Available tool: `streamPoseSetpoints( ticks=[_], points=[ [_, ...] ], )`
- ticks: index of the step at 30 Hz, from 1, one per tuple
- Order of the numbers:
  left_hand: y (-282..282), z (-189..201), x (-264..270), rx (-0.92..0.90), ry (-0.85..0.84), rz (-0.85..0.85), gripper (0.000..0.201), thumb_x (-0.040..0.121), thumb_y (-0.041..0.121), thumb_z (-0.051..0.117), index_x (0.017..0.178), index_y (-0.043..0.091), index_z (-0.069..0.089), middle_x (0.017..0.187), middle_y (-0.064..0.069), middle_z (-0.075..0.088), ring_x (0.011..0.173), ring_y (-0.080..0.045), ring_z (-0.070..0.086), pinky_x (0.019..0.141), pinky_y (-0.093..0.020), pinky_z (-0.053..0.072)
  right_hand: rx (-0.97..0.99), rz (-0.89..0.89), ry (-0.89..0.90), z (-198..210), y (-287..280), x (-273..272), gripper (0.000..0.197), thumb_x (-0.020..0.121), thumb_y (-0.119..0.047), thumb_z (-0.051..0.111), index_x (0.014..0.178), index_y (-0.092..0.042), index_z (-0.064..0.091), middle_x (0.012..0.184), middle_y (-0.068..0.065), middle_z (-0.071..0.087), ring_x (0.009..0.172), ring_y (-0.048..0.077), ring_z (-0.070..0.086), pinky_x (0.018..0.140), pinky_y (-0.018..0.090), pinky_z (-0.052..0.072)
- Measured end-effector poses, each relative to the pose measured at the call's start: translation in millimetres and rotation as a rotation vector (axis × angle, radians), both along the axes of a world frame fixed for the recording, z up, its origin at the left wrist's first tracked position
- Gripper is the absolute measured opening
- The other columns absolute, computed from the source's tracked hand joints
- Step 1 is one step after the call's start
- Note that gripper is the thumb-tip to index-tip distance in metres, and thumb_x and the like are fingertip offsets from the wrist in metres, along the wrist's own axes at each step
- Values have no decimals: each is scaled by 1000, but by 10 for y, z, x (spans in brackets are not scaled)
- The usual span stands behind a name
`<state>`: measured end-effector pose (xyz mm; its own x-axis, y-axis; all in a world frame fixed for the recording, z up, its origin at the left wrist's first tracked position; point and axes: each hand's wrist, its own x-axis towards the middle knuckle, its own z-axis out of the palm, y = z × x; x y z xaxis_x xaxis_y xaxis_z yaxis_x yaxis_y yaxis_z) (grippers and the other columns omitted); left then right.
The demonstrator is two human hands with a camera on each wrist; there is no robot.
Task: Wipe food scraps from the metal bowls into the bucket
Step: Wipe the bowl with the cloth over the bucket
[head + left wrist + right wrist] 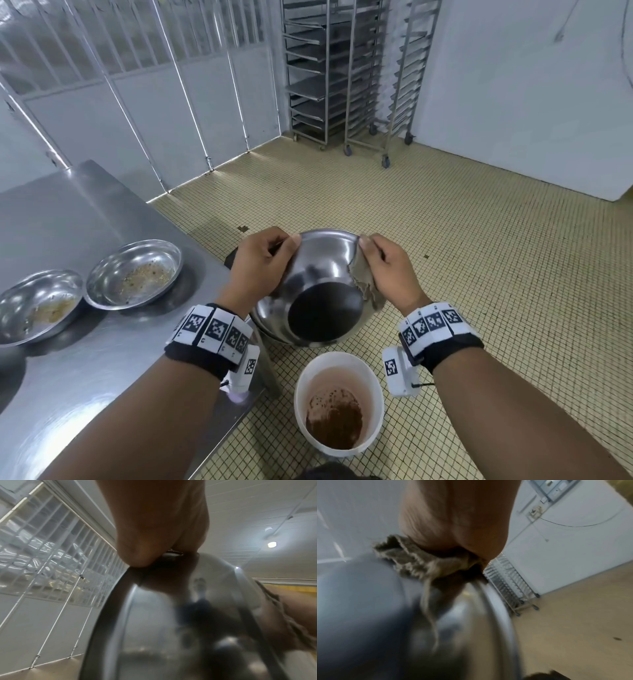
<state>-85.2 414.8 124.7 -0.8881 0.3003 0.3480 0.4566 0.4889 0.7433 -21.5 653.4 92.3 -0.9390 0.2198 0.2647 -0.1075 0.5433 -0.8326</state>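
A metal bowl (320,274) hangs in the air, tipped so its dark flat bottom faces me, above and a little beyond the white bucket (339,404) on the floor. My left hand (263,263) grips the bowl's left rim (109,608), fingers curled over the edge. My right hand (387,270) pinches a frayed grey-brown cloth (366,281) against the bowl's right rim (496,601). The cloth (412,561) bunches under my right palm. Brown scraps lie at the bucket's bottom. The bowl's inside is hidden from me.
Two more metal bowls, one (135,274) and another (37,305), sit on the steel table (85,377) at my left, both with brownish residue. Wheeled tray racks (346,75) stand at the far wall. The floor (479,257) is small yellow tiles.
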Motion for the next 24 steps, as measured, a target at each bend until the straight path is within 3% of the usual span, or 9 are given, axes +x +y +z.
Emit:
streamPoseSetpoints(
  ticks=[5,7,9,11,13,15,17,20,24],
  points=[
    [116,0,10,-75,51,-77,25,101,31,65,82,15,69,63,9,61,59,1,58,56,-11,44,420,93,85,294,-140,-194,29,103,-54,46,92,-32,61,78,-14,64,70,3,61,63,19,47],
    [65,12,-18,0,23,-45,23,100,31,66,81,19,69,63,10,63,56,1,57,54,-11,44,310,65,71,277,-78,-177,27,103,-52,48,91,-32,62,77,-13,64,69,1,60,62,14,44],
    [-12,20,-38,102,4,23,22,100,29,67,81,18,70,60,10,64,53,1,57,52,-11,42,59,29,46,153,19,-119,32,103,-50,47,93,-27,67,80,-7,67,71,8,64,65,18,50],
    [-69,-1,-48,194,-24,56,22,100,26,67,82,15,71,59,10,65,51,0,57,51,-12,41,-76,-31,26,11,72,-80,42,104,-52,46,90,-19,68,81,8,69,74,27,66,70,40,57],
    [-90,-46,-57,160,-24,57,24,101,28,65,81,17,70,58,11,65,52,0,56,52,-14,41,-97,-62,5,-41,63,-71,42,104,-50,47,84,-18,66,80,14,67,74,35,64,74,49,56],
    [-90,-72,-84,33,-6,25,26,101,33,63,81,17,67,61,8,62,54,-3,54,54,-16,40,-89,-34,10,45,12,-53,35,105,-46,48,86,-23,66,79,4,67,72,24,64,71,38,57],
    [-43,-39,-86,-98,28,-40,26,100,35,65,81,16,66,65,6,62,57,-4,53,55,-15,40,50,30,26,146,-39,-67,31,104,-47,49,91,-25,68,81,-6,67,74,13,65,70,25,54],
    [68,27,-49,-167,71,-100,29,99,34,67,76,17,62,63,6,57,55,-1,48,54,-12,39,301,64,60,244,-121,-126,36,102,-54,50,88,-25,66,76,-10,66,71,9,63,63,22,50],
    [29,77,-61,-62,39,-61,26,98,33,69,76,18,68,62,8,62,55,1,55,54,-11,42,183,69,47,178,-83,-83,25,103,-50,49,86,-35,60,77,-12,64,69,4,61,61,14,47]
  ],
)
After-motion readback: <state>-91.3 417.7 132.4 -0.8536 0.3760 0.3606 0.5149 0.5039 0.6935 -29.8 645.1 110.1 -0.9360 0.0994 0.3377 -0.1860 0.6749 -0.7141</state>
